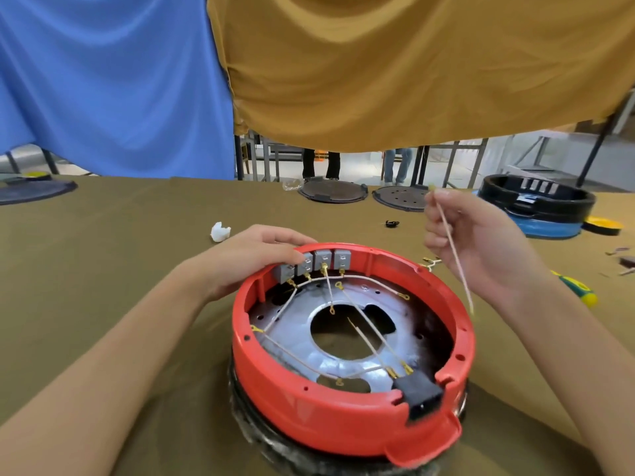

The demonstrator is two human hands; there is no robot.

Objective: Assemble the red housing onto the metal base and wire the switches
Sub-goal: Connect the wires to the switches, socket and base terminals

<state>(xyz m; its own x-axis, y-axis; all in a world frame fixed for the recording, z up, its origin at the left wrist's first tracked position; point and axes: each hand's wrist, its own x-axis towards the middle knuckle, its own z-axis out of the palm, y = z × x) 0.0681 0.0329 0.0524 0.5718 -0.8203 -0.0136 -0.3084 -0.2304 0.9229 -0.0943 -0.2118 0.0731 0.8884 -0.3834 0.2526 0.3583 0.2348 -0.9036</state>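
A round red housing [326, 417] sits on the metal base [343, 364] in front of me. Several grey switches [323, 261] line its far inner wall, and beige wires with brass terminals run from them across the base to a black socket [417, 395] at the near right rim. My left hand [254, 255] rests on the far left rim, fingertips on the leftmost switches. My right hand [481, 245] is raised to the right of the housing and pinches a loose beige wire [453, 252] that hangs down from it.
A green-and-yellow screwdriver [577, 286] lies at the right. Loose terminals [429, 262] lie behind the housing. A black and blue housing stack [539, 207], two dark round plates [333, 192] and a white crumpled scrap [220, 231] sit farther back on the olive cloth.
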